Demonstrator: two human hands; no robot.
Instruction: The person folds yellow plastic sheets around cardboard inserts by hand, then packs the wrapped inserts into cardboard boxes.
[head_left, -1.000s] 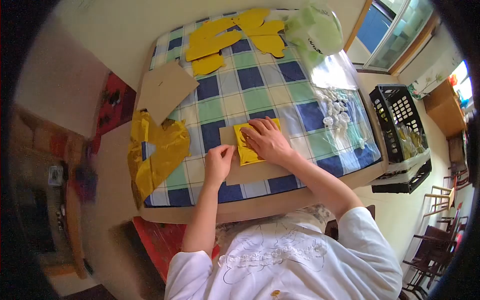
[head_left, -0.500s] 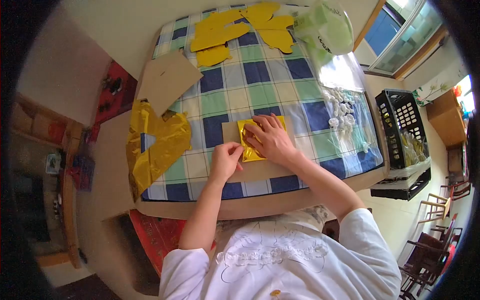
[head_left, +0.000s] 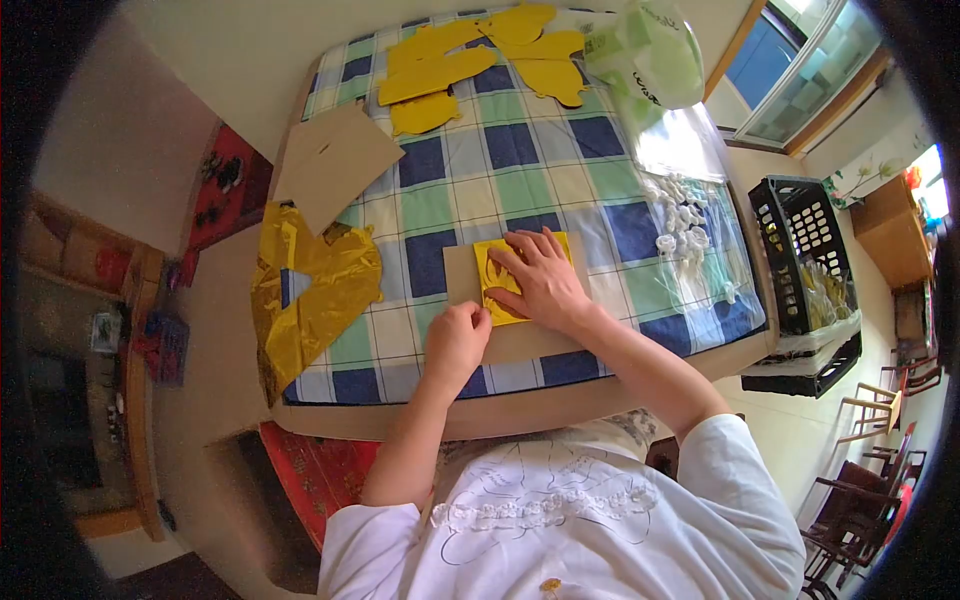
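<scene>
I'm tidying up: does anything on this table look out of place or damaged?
The crumpled gold foil sheet stands out: it is wrinkled, has a hole in it, and hangs past the left edge of the checked cloth. The cardboard sheet beyond it also juts past that edge.

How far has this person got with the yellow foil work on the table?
Seemingly done: several yellow cut shapes lie at the far end of the table. In hand: the right hand presses flat on a yellow foil sheet laid on a cardboard board, the left hand resting on that board. Probably left: crumpled gold foil and a spare cardboard piece lie unused at the left side.
</scene>
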